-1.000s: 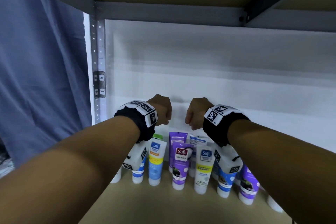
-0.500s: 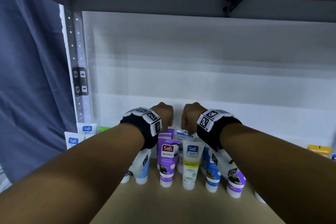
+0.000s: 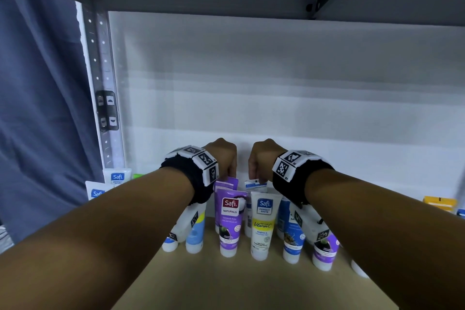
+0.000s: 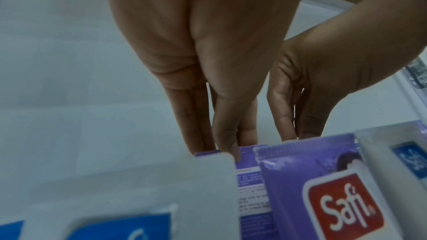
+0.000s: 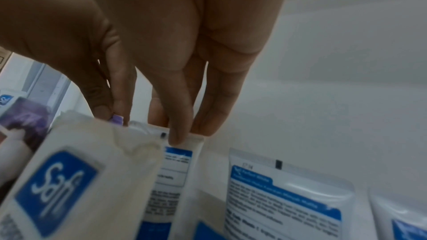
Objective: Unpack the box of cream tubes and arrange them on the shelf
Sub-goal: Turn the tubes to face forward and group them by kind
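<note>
Several Safi cream tubes stand cap-down in rows at the back of the shelf (image 3: pixel 239 284). My left hand (image 3: pixel 230 175) reaches over the front row and pinches the crimped top of a purple tube (image 3: pixel 226 184) in the back row; the left wrist view shows thumb and fingers of that hand (image 4: pixel 221 147) on the purple tube (image 4: pixel 247 154). My right hand (image 3: pixel 255 178), close beside it, pinches the top of a white tube with a blue label (image 3: pixel 255 186); in the right wrist view, this hand (image 5: pixel 182 134) grips that white tube (image 5: pixel 177 161). In front stand a purple Naturals tube (image 3: pixel 230 224) and a white Vitamin C tube (image 3: pixel 263 229).
A grey metal upright (image 3: pixel 103 83) and a blue curtain (image 3: pixel 37 108) bound the left side. More white tubes (image 3: pixel 117 177) stand at the far left, and a yellow pack (image 3: pixel 440 202) at the far right. A white wall (image 3: pixel 276 83) closes the back; another shelf board hangs overhead.
Both hands have come down a little onto the tops of the back-row tubes. The head view has swung, so the shelf scene sits further right in the picture.
</note>
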`<state>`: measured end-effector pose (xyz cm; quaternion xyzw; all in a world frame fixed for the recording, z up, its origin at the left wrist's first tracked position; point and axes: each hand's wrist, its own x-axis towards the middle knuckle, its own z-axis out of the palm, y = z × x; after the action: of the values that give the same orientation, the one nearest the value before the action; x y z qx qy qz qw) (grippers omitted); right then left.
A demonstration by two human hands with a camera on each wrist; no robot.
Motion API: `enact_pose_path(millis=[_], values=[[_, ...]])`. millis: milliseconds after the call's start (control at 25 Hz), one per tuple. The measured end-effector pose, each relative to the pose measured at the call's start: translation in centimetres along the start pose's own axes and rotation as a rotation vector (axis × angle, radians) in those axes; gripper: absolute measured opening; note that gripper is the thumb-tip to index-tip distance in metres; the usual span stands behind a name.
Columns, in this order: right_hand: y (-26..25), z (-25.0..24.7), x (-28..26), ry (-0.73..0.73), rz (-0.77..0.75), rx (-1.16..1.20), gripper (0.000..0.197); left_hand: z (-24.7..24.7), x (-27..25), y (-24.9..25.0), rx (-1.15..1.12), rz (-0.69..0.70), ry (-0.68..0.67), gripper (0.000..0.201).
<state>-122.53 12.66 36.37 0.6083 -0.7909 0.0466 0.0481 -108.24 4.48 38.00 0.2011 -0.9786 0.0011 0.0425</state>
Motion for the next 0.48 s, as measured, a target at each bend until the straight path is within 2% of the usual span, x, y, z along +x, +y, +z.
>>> enact_pose_path(millis=[200,280,320,400,480], values=[[-0.6,-0.7,0.1,-0.027,0.005,0.047,0.025,-0.2,0.1,-0.6,-0.012,-0.004,0.006,0.026],[-0.5,-0.6,0.5,0.053,0.063,0.057,0.009,-0.1,0.4,-0.7,0.008,-0.038,0.090,0.024],[-0.4,-0.5,0.7,0.080,0.101,0.072,0.008,0.0,0.6,-0.6,0.006,-0.083,0.152,0.023],[-0.7,-0.4,0.6,0.084,0.168,0.090,0.025,-0.1,0.6,0.0,-0.003,-0.194,0.219,0.025],[-1.3,-0.4,0.1,0.061,0.196,0.077,0.037,0.0,0.6,0.6,0.004,-0.249,0.171,0.031]])
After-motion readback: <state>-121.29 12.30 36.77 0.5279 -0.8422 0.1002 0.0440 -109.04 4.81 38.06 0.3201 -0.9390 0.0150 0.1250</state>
